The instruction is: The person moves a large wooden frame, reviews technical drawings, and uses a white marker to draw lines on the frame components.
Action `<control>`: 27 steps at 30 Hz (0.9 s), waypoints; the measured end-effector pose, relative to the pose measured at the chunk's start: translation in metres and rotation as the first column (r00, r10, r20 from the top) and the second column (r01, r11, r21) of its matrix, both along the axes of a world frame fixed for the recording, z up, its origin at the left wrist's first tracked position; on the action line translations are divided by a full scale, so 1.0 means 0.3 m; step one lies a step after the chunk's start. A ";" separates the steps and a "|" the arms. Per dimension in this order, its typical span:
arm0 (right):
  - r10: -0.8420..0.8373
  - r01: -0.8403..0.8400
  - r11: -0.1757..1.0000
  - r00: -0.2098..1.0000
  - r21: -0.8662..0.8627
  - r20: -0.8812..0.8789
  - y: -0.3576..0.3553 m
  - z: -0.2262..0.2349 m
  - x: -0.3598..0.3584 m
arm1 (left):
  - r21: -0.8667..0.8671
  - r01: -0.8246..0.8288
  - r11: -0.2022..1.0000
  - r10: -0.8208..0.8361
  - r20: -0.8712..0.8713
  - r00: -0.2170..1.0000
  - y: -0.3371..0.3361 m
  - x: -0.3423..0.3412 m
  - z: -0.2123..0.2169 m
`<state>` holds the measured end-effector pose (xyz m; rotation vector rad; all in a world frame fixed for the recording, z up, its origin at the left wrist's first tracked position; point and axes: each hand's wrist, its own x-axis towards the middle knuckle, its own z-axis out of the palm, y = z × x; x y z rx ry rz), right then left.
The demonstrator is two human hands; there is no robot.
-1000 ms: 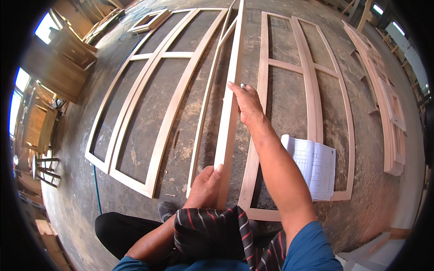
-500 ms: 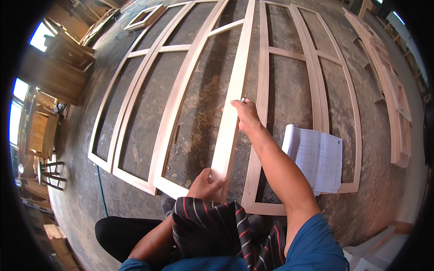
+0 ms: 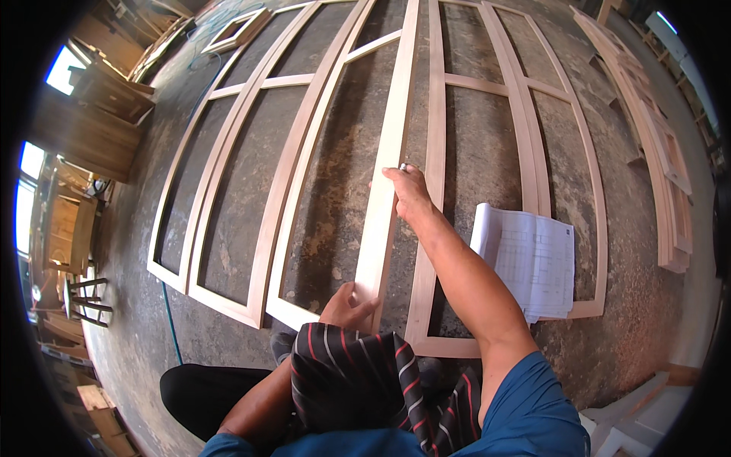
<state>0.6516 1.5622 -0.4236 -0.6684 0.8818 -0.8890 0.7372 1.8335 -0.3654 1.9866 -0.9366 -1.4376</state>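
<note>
A long, narrow wooden frame (image 3: pixel 381 217) lies just right of centre, running from 12 o'clock down toward 6 o'clock, beside the pair of similar frames (image 3: pixel 266 251) at 9 to 11 o'clock. It is pale, bare wood with straight, flat rails and a single crossbar (image 3: pixel 373 46) toward the far end. Light whitens the top of its right rail, while the side edge of that rail is a duller pinkish brown. Through the opening shows the stained concrete floor (image 3: pixel 335 206), with a dark shadow along it.

The right hand (image 3: pixel 411 189) pinches the right rail partway along, thumb on top and fingers wrapped beneath; a small, pale-tipped thing pokes out of it. The left hand (image 3: pixel 348 308) grips the near end of the same rail, thumb laid across the top and set apart from the forefinger; its other fingertips are hidden.

Another pair of frames (image 3: pixel 525 160) lies at 1 to 4 o'clock, with drawing sheets (image 3: pixel 525 263) on it just past 3 o'clock.
</note>
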 end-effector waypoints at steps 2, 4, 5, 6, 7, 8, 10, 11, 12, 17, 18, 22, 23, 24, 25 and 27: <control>0.009 -0.009 0.999 1.000 0.043 0.006 0.027 0.053 0.017 | -0.019 0.012 1.000 -0.012 0.013 1.000 0.010 0.011 0.002; -0.011 0.011 1.000 1.000 0.012 0.001 -0.005 0.029 -0.015 | -0.018 0.032 0.999 -0.032 0.012 0.999 -0.008 -0.008 -0.004; -0.021 0.021 1.000 1.000 -0.003 -0.003 -0.022 0.009 -0.035 | -0.017 0.041 0.999 -0.041 0.009 0.999 -0.018 -0.020 -0.007; -0.011 0.010 1.000 1.000 0.020 0.008 -0.008 0.024 -0.021 | 0.004 0.054 0.999 -0.054 0.037 0.998 -0.010 -0.013 -0.004; 0.001 -0.002 0.999 1.000 0.043 0.019 0.006 0.039 -0.009 | 0.026 0.064 0.998 -0.066 0.064 0.996 -0.004 -0.005 0.002; 0.014 -0.016 0.998 0.999 0.066 0.030 0.021 0.054 0.007 | 0.048 0.073 0.996 -0.077 0.090 0.993 0.002 0.003 0.010; -0.029 0.029 0.999 1.000 0.029 -0.011 -0.012 0.013 -0.009 | 0.068 0.085 0.994 -0.091 0.092 0.992 -0.022 -0.018 0.042; -0.051 0.051 0.999 0.998 0.009 -0.032 -0.035 -0.013 -0.027 | 0.077 0.091 0.993 -0.098 0.091 0.991 -0.038 -0.032 0.050; -0.053 0.053 0.999 0.998 0.004 -0.023 -0.030 -0.020 -0.019 | 0.058 0.095 0.994 -0.100 0.100 0.990 -0.033 -0.025 0.042; 0.040 -0.041 0.998 0.998 0.036 0.052 -0.001 0.021 -0.011 | 0.040 0.051 0.998 -0.055 0.104 0.993 -0.006 -0.013 0.051; 0.039 -0.041 0.999 0.998 0.031 0.058 0.000 0.023 -0.020 | 0.032 0.051 0.998 -0.054 0.106 0.993 -0.011 -0.017 0.050; 0.036 -0.038 0.999 0.998 0.039 0.052 0.009 0.045 -0.029 | 0.080 0.043 0.996 -0.051 0.107 0.993 -0.021 -0.026 0.083; 0.046 -0.049 0.998 0.998 0.046 0.052 0.006 0.038 -0.031 | 0.138 0.031 0.990 -0.044 0.089 0.995 -0.026 -0.032 0.098; 0.046 -0.049 0.997 0.998 0.055 0.051 0.001 0.038 -0.034 | 0.131 0.027 0.991 -0.040 0.096 0.995 -0.026 -0.036 0.103; 0.032 -0.035 0.998 0.998 0.051 0.054 0.001 0.034 -0.031 | 0.124 0.023 0.992 -0.036 0.103 0.994 -0.023 -0.036 0.106; 0.019 -0.022 0.998 0.998 0.059 0.058 0.007 0.024 -0.021 | 0.130 0.008 0.991 -0.020 0.097 0.995 -0.015 -0.032 0.120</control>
